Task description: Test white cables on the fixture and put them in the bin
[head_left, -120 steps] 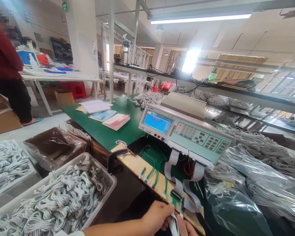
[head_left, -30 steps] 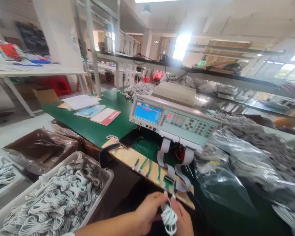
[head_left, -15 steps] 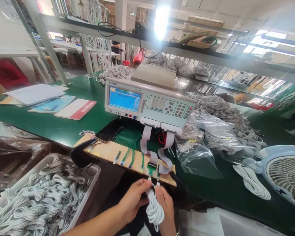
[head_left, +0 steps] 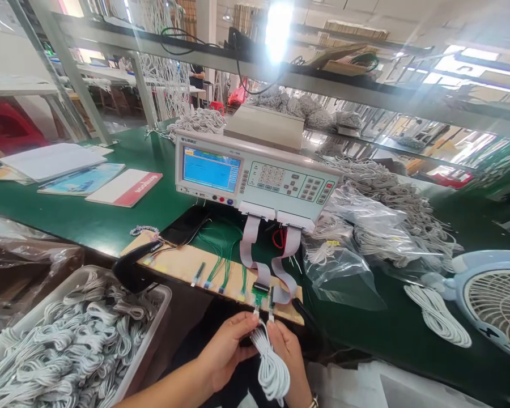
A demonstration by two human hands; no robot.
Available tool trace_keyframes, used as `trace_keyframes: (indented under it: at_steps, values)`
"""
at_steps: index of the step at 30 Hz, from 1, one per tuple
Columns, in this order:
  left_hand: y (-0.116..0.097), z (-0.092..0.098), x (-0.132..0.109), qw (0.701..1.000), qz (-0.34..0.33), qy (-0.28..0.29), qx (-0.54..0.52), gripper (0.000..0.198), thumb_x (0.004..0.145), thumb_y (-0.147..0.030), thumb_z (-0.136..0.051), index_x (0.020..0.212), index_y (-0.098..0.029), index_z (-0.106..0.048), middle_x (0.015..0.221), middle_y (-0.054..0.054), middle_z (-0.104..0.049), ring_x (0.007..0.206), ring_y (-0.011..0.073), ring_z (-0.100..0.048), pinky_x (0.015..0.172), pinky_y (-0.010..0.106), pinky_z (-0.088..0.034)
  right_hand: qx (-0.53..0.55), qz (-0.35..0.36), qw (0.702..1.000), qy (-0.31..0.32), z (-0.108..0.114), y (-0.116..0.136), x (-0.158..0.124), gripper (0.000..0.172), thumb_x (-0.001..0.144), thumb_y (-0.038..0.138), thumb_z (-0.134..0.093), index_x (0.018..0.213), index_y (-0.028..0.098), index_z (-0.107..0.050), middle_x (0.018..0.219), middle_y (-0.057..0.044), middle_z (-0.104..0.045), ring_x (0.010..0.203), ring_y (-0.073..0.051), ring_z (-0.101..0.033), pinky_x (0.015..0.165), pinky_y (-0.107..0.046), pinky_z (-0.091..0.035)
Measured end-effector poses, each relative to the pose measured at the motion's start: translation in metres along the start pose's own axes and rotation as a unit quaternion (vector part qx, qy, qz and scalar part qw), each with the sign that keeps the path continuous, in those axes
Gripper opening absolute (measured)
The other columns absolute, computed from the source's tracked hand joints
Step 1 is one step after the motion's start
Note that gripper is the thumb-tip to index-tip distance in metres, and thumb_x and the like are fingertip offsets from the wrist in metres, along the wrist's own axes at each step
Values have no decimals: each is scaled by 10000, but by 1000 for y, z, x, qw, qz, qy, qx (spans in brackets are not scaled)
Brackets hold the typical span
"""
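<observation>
1. Hands meet at the lower centre of the head view, where a person plugs both ends of a coiled white cable (head_left: 272, 371) into the test board (head_left: 187, 266) at the bench edge.
2. Left hand (head_left: 225, 354), fingers curled nearly closed, pinches one plug of the cable just below the green socket (head_left: 259, 294).
3. Right hand (head_left: 287, 351), likewise pinched, holds the other plug at the neighbouring socket; the coil hangs between the two wrists, toward the bottom edge.
4. Step in hand, by the look of it: seating the plugs for a check. Whether they are fully home cannot be told at this size.
5. Next move likely calls for a straight, even push on both plugs, then a glance up at the tester (head_left: 255, 175), mid-frame, whose blue screen (head_left: 211, 168) is lit.
6. Ribbon leads (head_left: 249, 246) run from the tester down to the board.
7. Lower left, a bin (head_left: 159, 297) is heaped with similar coils; right of centre, bagged cables (head_left: 344, 249) lie on the green bench (head_left: 89, 218), with a fan (head_left: 493, 300) at far right.
</observation>
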State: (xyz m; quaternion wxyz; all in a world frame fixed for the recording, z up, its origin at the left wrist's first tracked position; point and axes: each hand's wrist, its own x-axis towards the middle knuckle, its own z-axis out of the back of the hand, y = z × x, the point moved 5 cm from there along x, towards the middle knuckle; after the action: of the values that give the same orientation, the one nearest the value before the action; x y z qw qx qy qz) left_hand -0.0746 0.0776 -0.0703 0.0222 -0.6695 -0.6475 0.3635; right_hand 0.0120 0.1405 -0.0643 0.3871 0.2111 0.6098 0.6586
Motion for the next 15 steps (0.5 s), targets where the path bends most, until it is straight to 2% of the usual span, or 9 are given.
trace_keyframes:
  at_steps: [9, 15]
  values:
    - [-1, 1, 4, 1000, -13, 3, 3, 165, 685, -291, -590, 729, -137, -554, 704, 11, -503, 659, 107, -447, 679, 250, -370, 21, -10, 1000, 7, 0, 5, 7, 335, 771, 437, -428, 581, 163, -402, 560, 45, -323, 541, -90, -273, 494, -213, -259]
    - [-4, 0, 4, 1000, -19, -5, 9, 194, 650, -283, -622, 754, -128, -573, 731, 22, -528, 664, 108, -457, 674, 243, -362, 62, -37, 996, -51, -3, -1, 6, 331, 752, 456, -453, 610, 157, -449, 567, 33, -404, 555, -101, -348, 508, -211, -312]
